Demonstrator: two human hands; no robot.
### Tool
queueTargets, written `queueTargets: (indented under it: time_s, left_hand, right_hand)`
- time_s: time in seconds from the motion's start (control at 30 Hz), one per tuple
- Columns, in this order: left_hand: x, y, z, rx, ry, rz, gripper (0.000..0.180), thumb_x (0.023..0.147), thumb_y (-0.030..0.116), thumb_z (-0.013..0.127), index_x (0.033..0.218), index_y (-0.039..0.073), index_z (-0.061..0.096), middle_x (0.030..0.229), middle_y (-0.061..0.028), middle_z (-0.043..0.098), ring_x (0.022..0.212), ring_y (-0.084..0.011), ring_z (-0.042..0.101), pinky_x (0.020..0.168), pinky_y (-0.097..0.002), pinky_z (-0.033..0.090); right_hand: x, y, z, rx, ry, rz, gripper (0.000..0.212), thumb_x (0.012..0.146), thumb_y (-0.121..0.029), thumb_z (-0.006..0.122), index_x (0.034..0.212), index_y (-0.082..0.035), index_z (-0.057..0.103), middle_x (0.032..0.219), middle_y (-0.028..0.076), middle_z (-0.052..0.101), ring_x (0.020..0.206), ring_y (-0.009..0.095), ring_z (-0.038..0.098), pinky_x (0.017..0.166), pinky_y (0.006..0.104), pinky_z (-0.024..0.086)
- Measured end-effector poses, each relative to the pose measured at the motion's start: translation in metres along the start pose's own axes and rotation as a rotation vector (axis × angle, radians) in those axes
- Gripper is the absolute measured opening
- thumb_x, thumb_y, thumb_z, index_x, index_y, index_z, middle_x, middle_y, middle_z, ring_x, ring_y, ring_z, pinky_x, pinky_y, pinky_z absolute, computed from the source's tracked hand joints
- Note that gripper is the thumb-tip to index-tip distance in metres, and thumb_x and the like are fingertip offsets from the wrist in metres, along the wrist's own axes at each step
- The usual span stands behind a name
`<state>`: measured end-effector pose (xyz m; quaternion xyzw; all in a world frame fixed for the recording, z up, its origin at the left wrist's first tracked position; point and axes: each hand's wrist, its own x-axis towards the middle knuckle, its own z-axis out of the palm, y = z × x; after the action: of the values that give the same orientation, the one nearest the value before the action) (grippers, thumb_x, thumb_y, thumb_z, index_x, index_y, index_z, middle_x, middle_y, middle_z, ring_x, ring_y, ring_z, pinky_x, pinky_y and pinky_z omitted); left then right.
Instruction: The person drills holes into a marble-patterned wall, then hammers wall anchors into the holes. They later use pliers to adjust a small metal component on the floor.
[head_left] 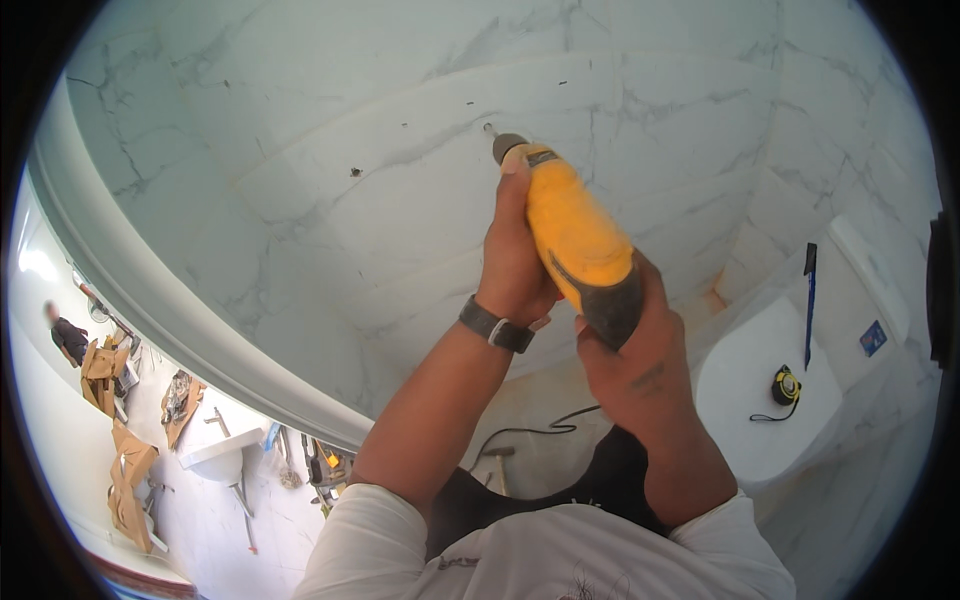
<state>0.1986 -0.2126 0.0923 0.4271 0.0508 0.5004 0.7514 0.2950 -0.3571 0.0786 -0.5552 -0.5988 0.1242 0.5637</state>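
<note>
A yellow and black power drill (578, 222) points at the marbled tile wall (330, 120), its bit (489, 129) at the wall's surface. How deep the bit sits, I cannot tell. My left hand (515, 245) is closed round the front of the drill's body, just behind the dark chuck (508, 147). At the rear, my right hand (640, 365) grips the black handle end; its fingers are partly hidden. A dark watch (495, 327) is on my left wrist. Left of the bit, the wall bears a dark ragged hole (356, 172) and several small marks.
To the right, a white toilet (745, 375) under clear plastic carries a tape measure (786, 384) and a blue-black stick-like tool (809, 305). A black cord (540, 431) and a hammer (500, 465) lie below. Beyond the curved white frame (190, 300) are a washbasin (220, 455), cardboard, tools and a person.
</note>
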Motion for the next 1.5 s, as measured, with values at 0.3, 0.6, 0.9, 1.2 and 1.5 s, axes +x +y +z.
queueTargets:
  time_s: [0.3, 0.6, 0.9, 1.2, 1.5]
  left_hand:
    - [0.005, -0.011, 0.007, 0.059, 0.078, 0.013, 0.052, 0.103, 0.058, 0.052, 0.121, 0.009, 0.055, 0.103, -0.0078, 0.066, 0.090, -0.0201, 0.067, 0.079, -0.0372, 0.059]
    - [-0.005, -0.003, 0.007, 0.113, 0.169, 0.014, 0.052, 0.104, 0.057, 0.051, 0.120, 0.008, 0.057, 0.102, -0.0079, 0.066, 0.089, -0.0206, 0.067, 0.078, -0.0369, 0.059]
    - [0.007, 0.002, 0.010, -0.025, 0.022, 0.022, 0.054, 0.104, 0.060, 0.048, 0.118, 0.009, 0.059, 0.102, -0.0073, 0.069, 0.091, -0.0211, 0.069, 0.079, -0.0374, 0.059]
    - [0.015, -0.015, 0.016, 0.087, 0.135, -0.013, 0.051, 0.104, 0.057, 0.052, 0.121, 0.009, 0.057, 0.105, -0.0069, 0.066, 0.093, -0.0194, 0.065, 0.080, -0.0361, 0.057]
    - [-0.008, -0.005, 0.000, 0.095, 0.160, -0.013, 0.053, 0.104, 0.058, 0.050, 0.120, 0.008, 0.057, 0.102, -0.0090, 0.067, 0.089, -0.0207, 0.068, 0.077, -0.0373, 0.059]
  right_hand:
    - [0.003, 0.012, -0.004, 0.052, 0.020, 0.075, 0.067, 0.084, -0.001, 0.066, 0.146, 0.000, 0.041, 0.117, 0.027, 0.070, 0.110, 0.046, 0.070, 0.095, 0.0472, 0.055]
    - [-0.005, 0.010, 0.002, 0.176, -0.059, 0.165, 0.063, 0.085, -0.004, 0.072, 0.143, 0.002, 0.047, 0.123, 0.022, 0.069, 0.116, 0.035, 0.069, 0.099, 0.0405, 0.052]
    - [0.007, -0.005, -0.012, 0.031, 0.000, -0.001, 0.067, 0.087, -0.004, 0.068, 0.147, 0.003, 0.039, 0.115, 0.030, 0.069, 0.110, 0.048, 0.068, 0.093, 0.0502, 0.056]
    - [0.013, 0.014, -0.019, 0.099, -0.027, 0.185, 0.065, 0.086, -0.003, 0.067, 0.146, 0.002, 0.042, 0.115, 0.027, 0.070, 0.109, 0.045, 0.071, 0.094, 0.0444, 0.055]
    - [-0.008, 0.016, 0.007, 0.152, -0.056, 0.130, 0.064, 0.085, -0.002, 0.069, 0.144, 0.004, 0.044, 0.116, 0.025, 0.070, 0.110, 0.036, 0.072, 0.096, 0.0402, 0.054]
